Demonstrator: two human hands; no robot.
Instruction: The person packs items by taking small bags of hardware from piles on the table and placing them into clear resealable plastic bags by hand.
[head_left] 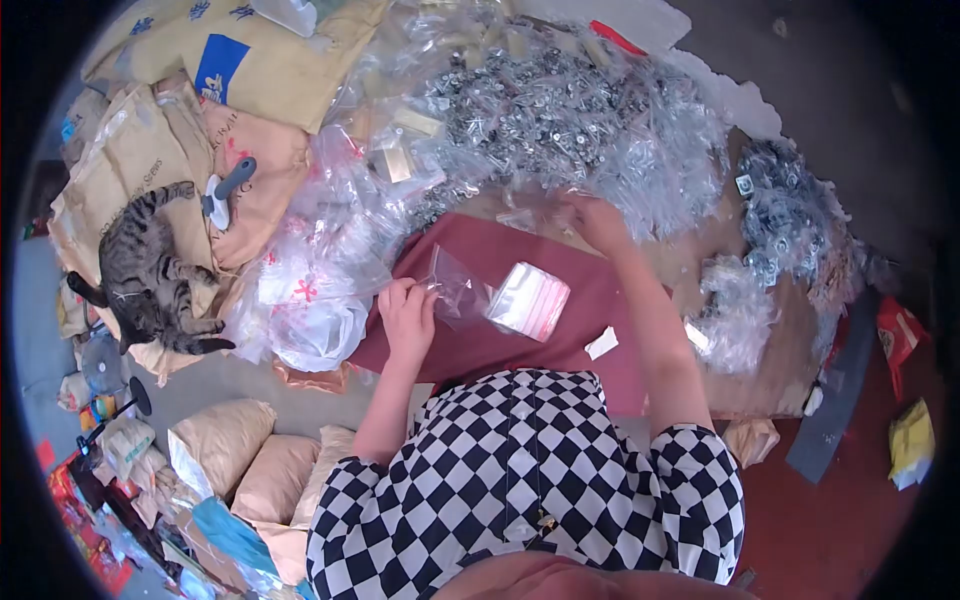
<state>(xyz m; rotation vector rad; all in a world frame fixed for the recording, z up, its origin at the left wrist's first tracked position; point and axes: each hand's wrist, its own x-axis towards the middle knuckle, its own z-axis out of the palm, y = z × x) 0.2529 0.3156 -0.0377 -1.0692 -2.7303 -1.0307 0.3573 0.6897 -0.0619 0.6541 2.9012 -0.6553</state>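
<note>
My left hand (405, 318) is closed, pinching the edge of a small clear plastic bag (458, 292) over the dark red cloth (455, 235). Just right of that bag lies a stack of small clear zip bags (530, 300) with red stripes. My right hand (600, 224) reaches forward to the near edge of the heap, its fingers curled beside some clear plastic (535, 208); what they hold is too blurred to make out. A white slip (601, 343) lies on the cloth near my right forearm.
A large heap of bagged metal hardware (540, 110) spreads ahead, with smaller piles (790, 215) at the right. White plastic bags (320, 310) lie left of the cloth. A tabby cat (145, 265) rests on brown sacks (130, 170), near a grey-handled tool (232, 185). Full paper sacks (222, 440) stand lower left.
</note>
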